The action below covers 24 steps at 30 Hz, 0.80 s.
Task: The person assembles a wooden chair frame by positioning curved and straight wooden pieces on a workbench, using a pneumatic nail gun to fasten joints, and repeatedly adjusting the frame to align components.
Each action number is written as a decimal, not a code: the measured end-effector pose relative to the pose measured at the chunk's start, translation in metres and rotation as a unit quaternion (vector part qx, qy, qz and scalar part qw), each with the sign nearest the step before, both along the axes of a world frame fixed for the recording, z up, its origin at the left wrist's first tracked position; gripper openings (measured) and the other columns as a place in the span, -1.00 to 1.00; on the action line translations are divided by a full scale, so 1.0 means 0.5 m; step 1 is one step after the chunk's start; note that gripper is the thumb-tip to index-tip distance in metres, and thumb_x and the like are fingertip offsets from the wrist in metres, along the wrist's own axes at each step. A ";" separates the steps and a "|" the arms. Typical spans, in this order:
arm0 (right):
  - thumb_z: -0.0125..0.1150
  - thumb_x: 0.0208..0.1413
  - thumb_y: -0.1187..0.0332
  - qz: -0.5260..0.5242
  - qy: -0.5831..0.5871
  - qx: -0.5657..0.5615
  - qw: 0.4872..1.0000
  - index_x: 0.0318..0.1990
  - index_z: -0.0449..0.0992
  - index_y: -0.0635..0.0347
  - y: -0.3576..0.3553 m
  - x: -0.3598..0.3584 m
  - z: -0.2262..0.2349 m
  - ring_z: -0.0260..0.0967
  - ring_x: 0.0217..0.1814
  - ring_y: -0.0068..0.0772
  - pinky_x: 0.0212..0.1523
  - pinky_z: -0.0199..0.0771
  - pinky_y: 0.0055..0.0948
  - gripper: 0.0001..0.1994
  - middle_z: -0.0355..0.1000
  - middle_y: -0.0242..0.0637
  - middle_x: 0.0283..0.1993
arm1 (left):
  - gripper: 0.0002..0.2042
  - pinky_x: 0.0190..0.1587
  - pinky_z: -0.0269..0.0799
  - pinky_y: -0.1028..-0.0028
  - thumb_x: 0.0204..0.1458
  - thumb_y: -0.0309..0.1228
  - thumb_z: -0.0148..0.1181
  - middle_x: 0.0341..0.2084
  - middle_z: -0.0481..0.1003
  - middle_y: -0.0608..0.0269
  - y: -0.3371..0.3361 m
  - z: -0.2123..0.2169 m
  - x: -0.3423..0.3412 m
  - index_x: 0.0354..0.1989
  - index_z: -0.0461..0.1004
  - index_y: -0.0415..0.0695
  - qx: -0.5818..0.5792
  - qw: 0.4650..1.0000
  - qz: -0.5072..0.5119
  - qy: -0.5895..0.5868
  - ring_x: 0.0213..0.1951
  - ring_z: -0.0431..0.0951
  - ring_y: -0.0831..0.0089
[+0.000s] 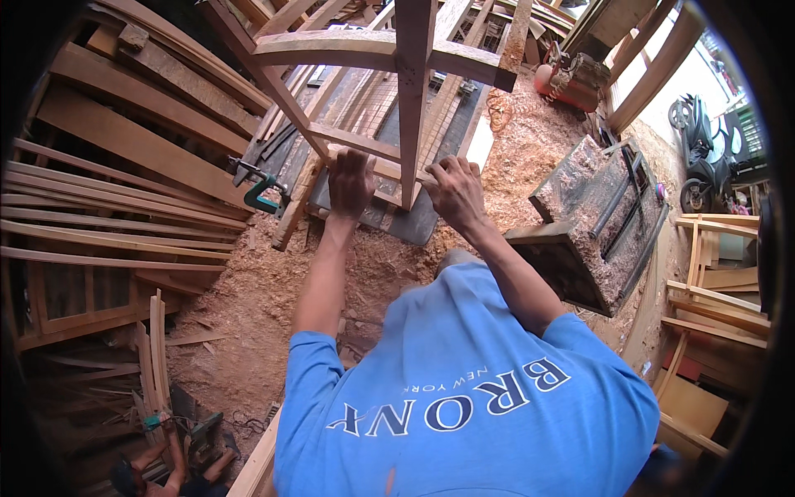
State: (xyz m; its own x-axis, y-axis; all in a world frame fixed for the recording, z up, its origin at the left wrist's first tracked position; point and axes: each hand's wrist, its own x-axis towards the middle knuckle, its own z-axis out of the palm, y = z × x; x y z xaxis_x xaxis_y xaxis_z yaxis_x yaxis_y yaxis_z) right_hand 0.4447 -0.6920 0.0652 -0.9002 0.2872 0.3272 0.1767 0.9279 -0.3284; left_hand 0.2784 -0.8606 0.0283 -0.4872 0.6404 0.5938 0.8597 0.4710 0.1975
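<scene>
Shavings all over the floor around the grip, and one big pile of boards off to the left of it. Don't ask me how many boards, they overlap too much to count.

Next is the frame, just the one, all wood. It's right at the grip and stretches up and away from it, with one post coming down in the middle and the low rails level with the fingers. One dark bench sits just under the grip. At least one motorbike is well off to the right, one box covered in shavings is nearer on that side, and one red tank is out ahead and right.

OK, hands, two of them. Left hand is closed up, fingers together and curled over the frame at the low rails. Right hand is just beside the post's bottom end, fingers bent, thumb and forefinger close up to the wood. Can't tell if it's really pinching or only touching.

Smallest: one teal clamp, near the left hand on its outer side.
</scene>
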 end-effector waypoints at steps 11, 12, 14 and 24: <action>0.33 0.10 0.24 0.018 -0.056 -0.003 0.998 -0.01 0.50 0.07 -0.005 0.015 0.016 0.22 0.30 -0.23 0.32 0.03 -0.09 -0.68 0.32 -0.25 0.18 | -0.74 0.19 0.21 0.08 0.19 -0.25 0.21 -0.10 0.61 0.22 -0.011 -0.005 -0.052 0.01 0.60 0.00 -0.059 0.976 -0.208 -0.015 0.02 0.55 0.21; 0.31 0.10 0.32 -0.005 0.032 0.057 0.998 -0.11 0.52 0.13 -0.020 0.015 0.018 0.35 0.17 -0.20 0.24 0.18 -0.15 -0.77 0.42 -0.24 0.04 | -0.72 0.24 0.17 0.04 0.19 -0.25 0.21 -0.07 0.60 0.17 -0.010 -0.008 -0.063 0.03 0.59 -0.02 -0.076 0.972 -0.217 -0.052 0.04 0.55 0.19; 0.30 0.08 0.38 -0.042 0.066 0.013 0.997 -0.16 0.54 0.17 -0.063 0.016 0.018 0.42 0.04 -0.20 0.13 0.30 -0.20 -0.82 0.46 -0.24 -0.08 | -0.72 0.20 0.25 0.06 0.19 -0.24 0.22 -0.05 0.59 0.14 -0.005 -0.017 -0.085 0.03 0.59 -0.03 -0.082 0.964 -0.240 -0.076 0.04 0.56 0.16; 0.09 0.18 0.48 -0.180 0.009 0.100 0.979 0.08 0.46 0.30 -0.263 -0.133 -0.011 0.55 -0.06 -0.14 -0.04 0.60 -0.20 -0.69 0.38 -0.08 0.16 | -0.77 0.09 0.28 0.14 0.06 -0.43 0.22 -0.10 0.58 0.19 0.007 -0.036 -0.103 -0.10 0.62 -0.03 0.034 0.958 -0.281 -0.035 -0.01 0.54 0.23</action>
State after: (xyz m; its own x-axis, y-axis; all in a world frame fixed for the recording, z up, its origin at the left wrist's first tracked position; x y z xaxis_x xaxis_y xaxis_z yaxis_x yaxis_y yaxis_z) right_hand 0.3782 -0.8236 0.0599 -0.7462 0.5124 0.4250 0.4992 0.8531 -0.1521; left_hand 0.2268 -0.8572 0.0101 -0.1174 0.7739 0.6224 0.9573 -0.0786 0.2782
